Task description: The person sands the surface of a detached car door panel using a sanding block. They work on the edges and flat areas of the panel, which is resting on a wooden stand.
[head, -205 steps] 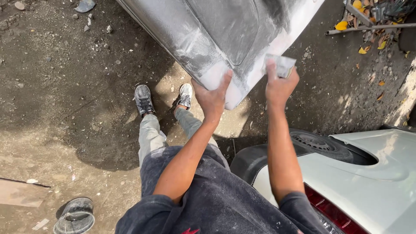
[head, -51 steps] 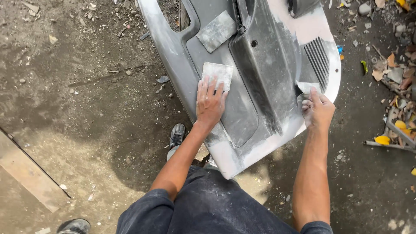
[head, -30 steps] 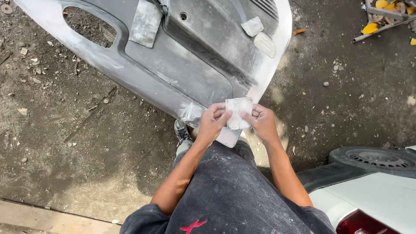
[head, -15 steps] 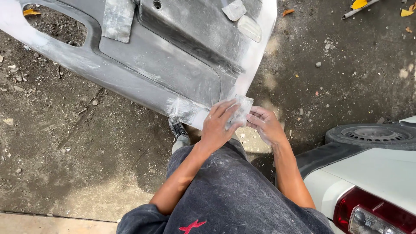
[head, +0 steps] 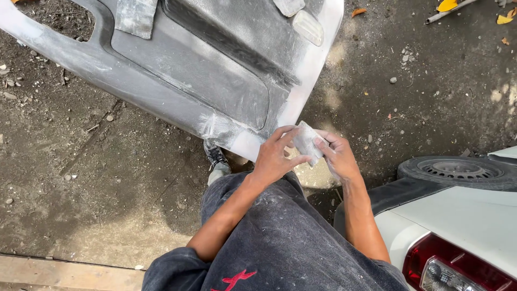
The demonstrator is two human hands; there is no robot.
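**A:** What's nearest on my feed?

**B:** Dusty dark trousers point(head: 280, 242), and at lower right a white car point(head: 463, 226) with its red tail lamp point(head: 447, 267); a tyre point(head: 458, 172) lies just beyond it.

**A:** And my hands?

**B:** I see both held together above the knee. The left hand point(head: 274, 159) and right hand point(head: 339, 156) share a small grey sheet of sandpaper point(head: 307, 141). Each grip is pinched on it, left fingers on its left edge, right fingers point(head: 329, 141) on its right, so the sheet sits between the two hands.

**A:** Beyond them?

**B:** A shoe point(head: 216, 159) on the dirt ground point(head: 107, 178), then the grey car bumper point(head: 204, 64), its whitened corner just beside the sandpaper. Yellow leaves point(head: 447, 5) lie farthest off.
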